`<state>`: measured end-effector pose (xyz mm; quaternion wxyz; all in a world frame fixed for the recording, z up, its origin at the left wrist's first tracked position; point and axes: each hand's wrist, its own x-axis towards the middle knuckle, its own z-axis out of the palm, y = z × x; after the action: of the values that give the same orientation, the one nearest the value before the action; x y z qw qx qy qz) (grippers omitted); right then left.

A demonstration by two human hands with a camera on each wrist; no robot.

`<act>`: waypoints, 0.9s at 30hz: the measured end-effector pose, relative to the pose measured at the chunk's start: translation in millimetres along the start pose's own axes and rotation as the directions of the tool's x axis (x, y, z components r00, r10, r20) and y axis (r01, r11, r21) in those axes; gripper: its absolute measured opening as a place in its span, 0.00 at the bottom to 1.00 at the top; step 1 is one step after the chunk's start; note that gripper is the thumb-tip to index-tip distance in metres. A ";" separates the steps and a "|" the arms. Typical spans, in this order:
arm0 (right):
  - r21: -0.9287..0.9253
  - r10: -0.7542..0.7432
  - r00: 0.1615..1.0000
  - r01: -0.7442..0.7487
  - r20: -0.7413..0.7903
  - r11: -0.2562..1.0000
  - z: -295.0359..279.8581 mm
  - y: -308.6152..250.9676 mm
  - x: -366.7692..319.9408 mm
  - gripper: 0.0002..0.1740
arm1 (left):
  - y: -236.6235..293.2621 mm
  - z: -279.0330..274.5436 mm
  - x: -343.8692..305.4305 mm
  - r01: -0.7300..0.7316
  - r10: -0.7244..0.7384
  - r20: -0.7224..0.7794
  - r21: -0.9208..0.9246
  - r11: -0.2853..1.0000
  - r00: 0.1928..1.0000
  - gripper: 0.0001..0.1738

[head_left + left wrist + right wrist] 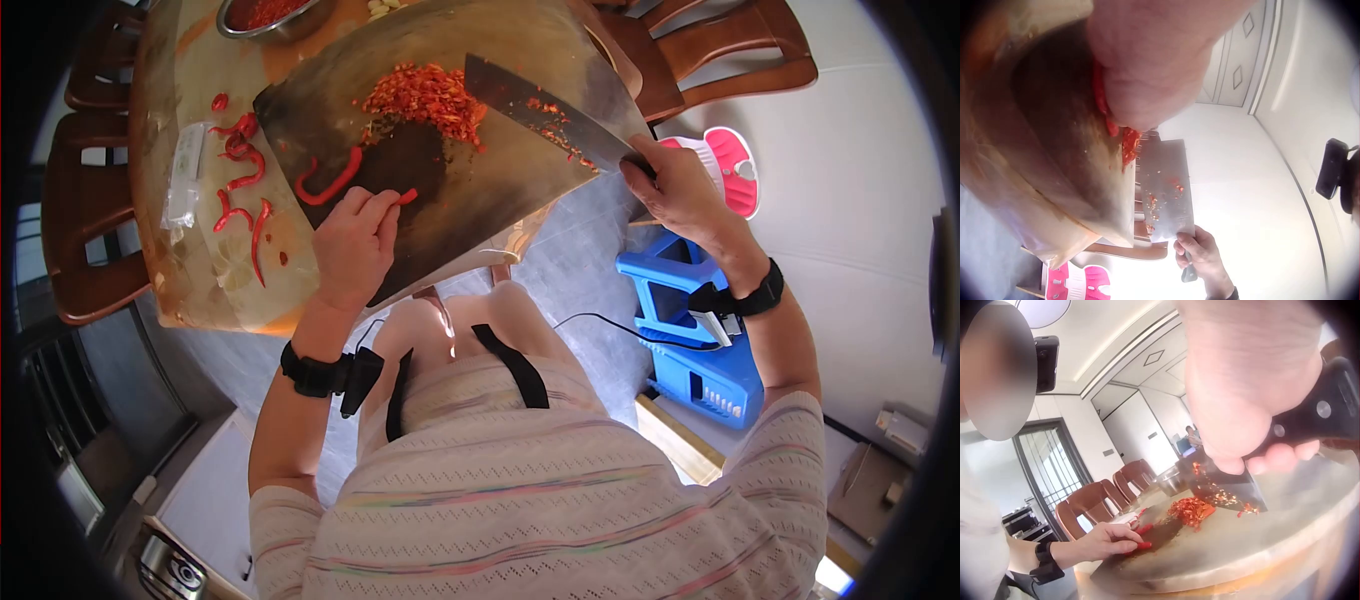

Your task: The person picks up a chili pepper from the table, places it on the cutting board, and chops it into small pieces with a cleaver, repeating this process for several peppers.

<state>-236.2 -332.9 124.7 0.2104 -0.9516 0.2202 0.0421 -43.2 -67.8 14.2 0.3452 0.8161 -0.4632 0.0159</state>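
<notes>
My left hand (355, 245) rests at the near-left part of the cutting board (510, 195), its fingers pinching a red chili pepper (408, 196); most of that chili is hidden under the fingers. A curved whole chili (330, 185) lies just beyond this hand. In my right hand (685, 190) is the black handle of a cleaver (550, 112). Its wide blade slants over the board's right side, with red bits and seeds stuck to it. Between blade and left hand, a pile of chopped chili (425, 100) sits at the board's far middle.
Several whole chilies (240, 180) and a clear plastic packet (183, 175) lie on the table left of the board. A metal bowl (265, 35) of chopped red chili stands at the back. Wooden chairs (740, 50) flank the table; blue stools (690, 330) stand at the right.
</notes>
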 end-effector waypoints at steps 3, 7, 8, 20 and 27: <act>-0.022 0.022 0.994 -0.020 0.110 1.000 -20.2 0.6 18.1 0.08 | 3.6 1.3 -2.2 0.039 -0.039 -0.012 0.004 0.999 0.999 0.06; -0.181 -0.427 0.897 0.442 0.115 0.879 -27.7 14.4 73.2 0.07 | 11.6 3.8 -2.7 0.118 -0.116 -0.043 0.029 0.993 0.992 0.06; -0.226 -0.494 0.854 0.520 0.166 0.824 -28.8 13.4 87.9 0.07 | 15.1 5.0 -2.9 0.139 -0.137 -0.054 0.040 0.989 0.989 0.06; -0.169 -0.639 0.566 0.802 0.521 0.573 -30.3 11.8 180.5 0.08 | 42.5 22.0 -2.1 0.370 -0.328 -0.282 0.108 0.923 0.902 0.09; -0.166 -0.619 0.562 0.799 0.549 0.578 -35.9 -0.1 184.1 0.10 | 45.5 25.9 -2.9 0.428 -0.378 -0.324 0.097 0.899 0.867 0.09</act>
<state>-71.1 -421.7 125.5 0.0540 -0.9425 -0.2582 0.2051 -87.4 -95.7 18.5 0.3377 0.9087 -0.2220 0.1042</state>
